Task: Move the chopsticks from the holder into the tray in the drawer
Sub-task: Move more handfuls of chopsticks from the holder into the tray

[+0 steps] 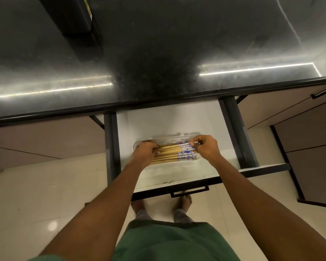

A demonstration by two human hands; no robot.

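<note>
In the open white drawer [169,121], the left hand [145,150] covers the thin ends of the tan wooden chopsticks [170,154], so its grip is hard to tell. The chopsticks have blue-and-white patterned tops and lie side by side in the shallow white plastic tray [169,138]. The right hand [205,147] pinches those tops with its fingertips.

Two hands [177,149], one tray [174,138], one drawer [177,119], several chopsticks [169,153]

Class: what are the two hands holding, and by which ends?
The chopsticks in the tray: left hand on the plain wooden ends, right hand at the blue-patterned ends.
</note>
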